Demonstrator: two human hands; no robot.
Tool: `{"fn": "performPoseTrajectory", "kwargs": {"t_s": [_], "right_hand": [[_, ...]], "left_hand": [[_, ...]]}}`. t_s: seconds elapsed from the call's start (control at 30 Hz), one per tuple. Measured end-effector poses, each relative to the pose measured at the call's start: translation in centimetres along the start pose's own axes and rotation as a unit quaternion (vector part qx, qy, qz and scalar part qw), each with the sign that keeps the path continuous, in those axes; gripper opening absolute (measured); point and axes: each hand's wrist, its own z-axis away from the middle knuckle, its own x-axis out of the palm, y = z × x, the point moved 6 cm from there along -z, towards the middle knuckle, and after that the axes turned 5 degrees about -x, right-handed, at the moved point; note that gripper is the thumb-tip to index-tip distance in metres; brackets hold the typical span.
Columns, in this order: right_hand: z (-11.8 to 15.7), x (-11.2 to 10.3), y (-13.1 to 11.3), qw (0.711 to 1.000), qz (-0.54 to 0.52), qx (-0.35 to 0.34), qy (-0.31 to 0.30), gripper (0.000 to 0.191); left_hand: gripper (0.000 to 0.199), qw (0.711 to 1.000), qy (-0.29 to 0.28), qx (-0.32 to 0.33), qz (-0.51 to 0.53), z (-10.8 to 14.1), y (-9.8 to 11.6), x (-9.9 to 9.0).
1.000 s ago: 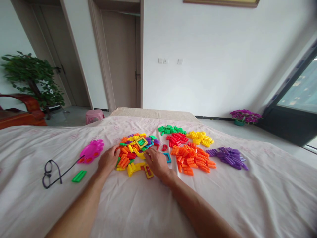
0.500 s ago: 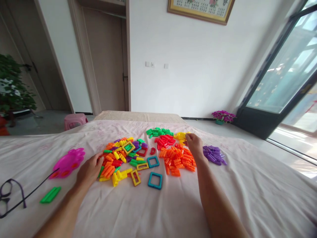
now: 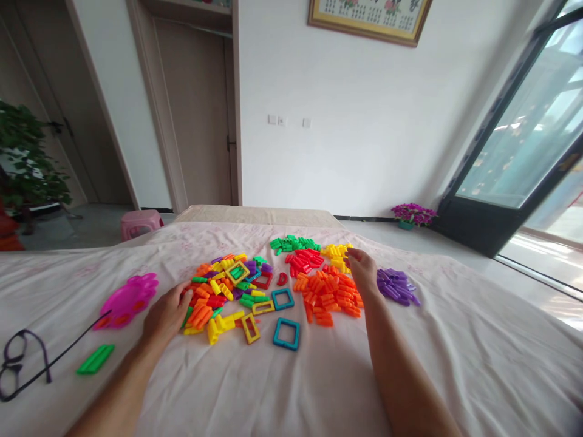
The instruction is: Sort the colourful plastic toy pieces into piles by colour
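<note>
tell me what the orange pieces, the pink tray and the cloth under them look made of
The orange pieces look like smooth, glossy plastic, going by their bright highlights and even colour. The pink tray seems to be shiny moulded plastic, with its lobed edge. The cloth is matte woven fabric by its soft creases, perhaps cotton or a blend.

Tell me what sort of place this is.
Probably a room in a home: a framed picture hangs on the white wall, a leafy plant stands left, and a cloth covers the table.
</note>
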Motion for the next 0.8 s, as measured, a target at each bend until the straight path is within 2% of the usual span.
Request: {"fn": "performPoseTrajectory", "kwargs": {"t_s": [0.1, 0.17, 0.27, 0.37, 0.47, 0.57, 0.67, 0.8], "right_hand": [[1.6, 3.0, -3.8, 0.997, 0.003, -0.035, -0.064, 0.034], [3.9, 5.5, -7.2, 0.986, 0.029, -0.106, -0.124, 0.029], [8.8, 9.3, -12.2, 0.942, 0.04, -0.235, -0.234, 0.024], [13.8, 12.3, -15.0, 0.884, 0.054, -0.321, -0.334, 0.026], [16.9, 14.2, -15.7, 0.844, 0.106, -0.366, -0.377, 0.028], [18.2, 15.6, -15.3, 0.818, 0.185, -0.379, -0.391, 0.029], [18.4, 16.4, -14.9, 0.816, 0.224, -0.374, -0.38, 0.029], [18.1, 16.5, -14.7, 0.822, 0.217, -0.358, -0.385, 0.023]], "left_hand": [[0.047, 1.0, 0.001, -0.002, 0.006, 0.1, 0.1, -0.1], [0.047, 1.0, 0.0, -0.004, 0.011, 0.1, 0.2, -0.2], [0.048, 1.0, -0.002, -0.009, 0.016, 0.2, 0.4, -0.4], [0.049, 1.0, -0.004, -0.011, 0.017, 0.2, 0.5, -0.5], [0.048, 1.0, -0.005, -0.007, 0.016, 0.3, 0.6, -0.5], [0.048, 1.0, -0.001, -0.002, 0.01, 0.3, 0.8, -0.6], [0.048, 1.0, 0.005, -0.002, 0.005, 0.4, 0.9, -0.8], [0.047, 1.0, 0.01, -0.003, -0.003, 0.4, 0.9, -0.8]]}}
